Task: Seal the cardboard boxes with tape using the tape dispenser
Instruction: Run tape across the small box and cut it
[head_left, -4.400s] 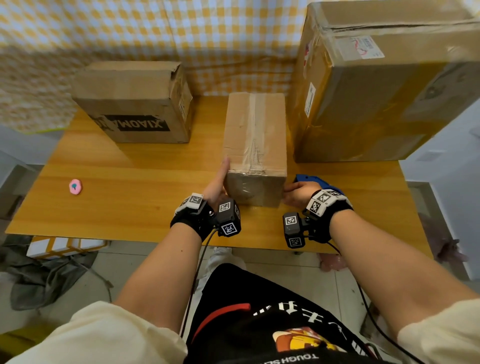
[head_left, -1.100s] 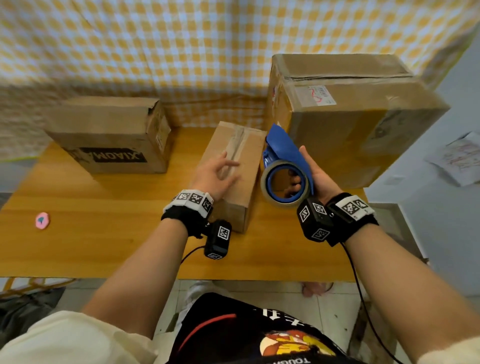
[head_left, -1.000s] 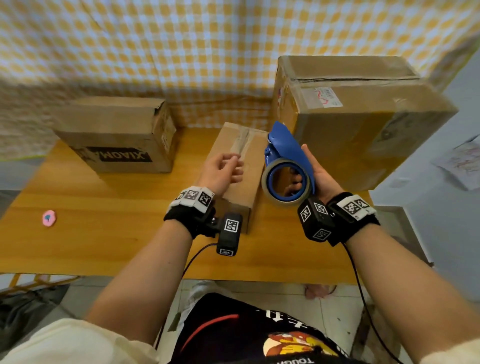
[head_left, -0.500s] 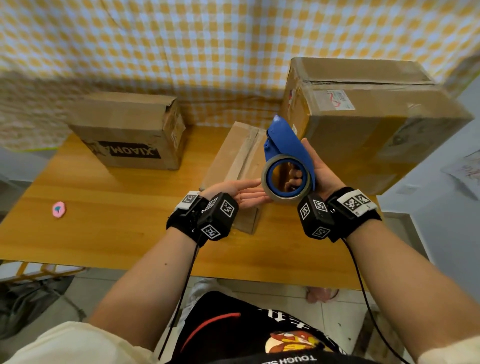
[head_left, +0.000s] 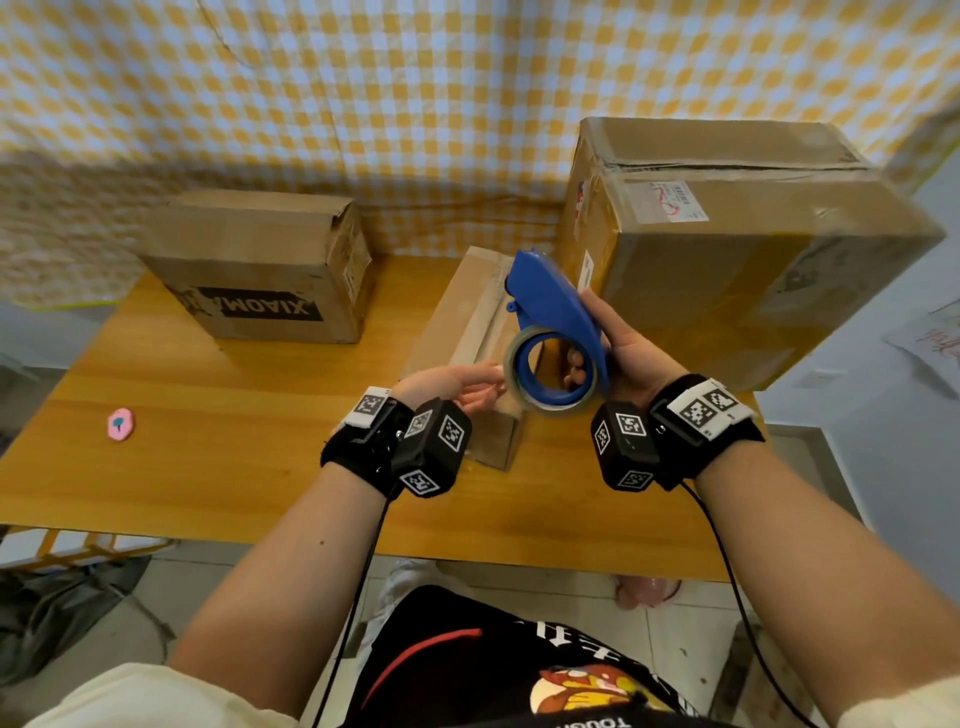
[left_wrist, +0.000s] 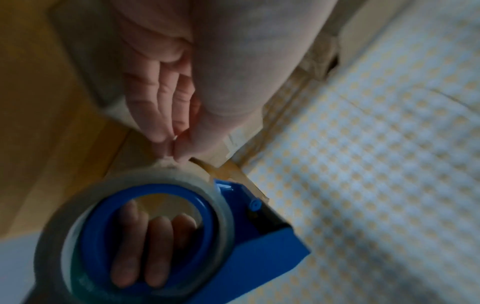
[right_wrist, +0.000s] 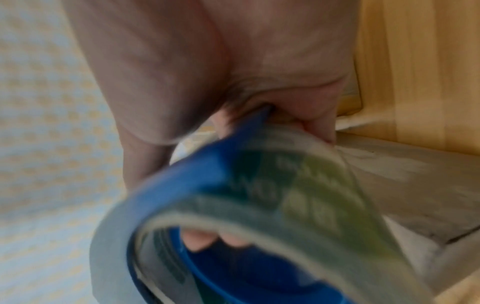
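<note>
One tape dispenser (head_left: 556, 332), nose away

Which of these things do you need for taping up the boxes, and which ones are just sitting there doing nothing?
For the job:
- blue tape dispenser, held in the right hand
- tape roll, touched by the left hand
- small box in the middle
- XIAOMI box
- big box

Just lying about:
- pink thing on the table
- checked cloth behind
</note>
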